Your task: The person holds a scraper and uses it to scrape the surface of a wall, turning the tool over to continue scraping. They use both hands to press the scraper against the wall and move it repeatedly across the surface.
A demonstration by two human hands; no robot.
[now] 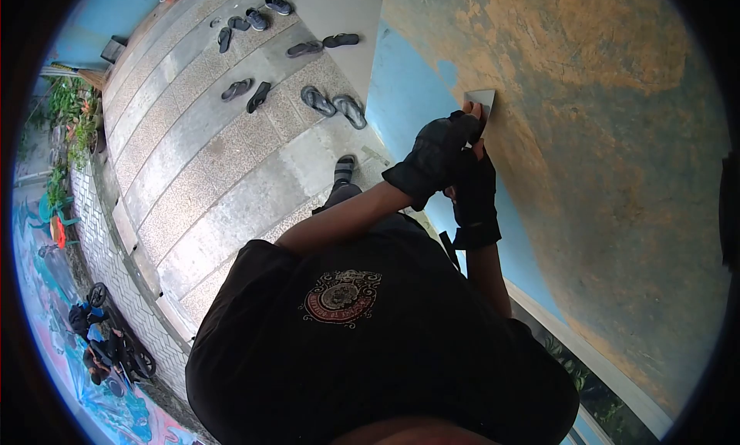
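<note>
My left hand [441,151], in a black fingerless glove, reaches across to the wall on my right. Its bare fingertips press near the flat metal blade of a scraper [483,100]. Just below, my right hand [475,194] wears a similar glove and is closed around the lower part of the tool; the two hands overlap and hide the handle. The blade lies against the wall [586,160], where a patchy tan and grey-green surface meets light blue paint [408,83].
Several sandals and shoes [331,104] lie on the striped stone and tile floor [208,144]. A motorbike [116,337] stands at the lower left by a painted mural. Plants [73,106] and a broom [91,77] are at the far left.
</note>
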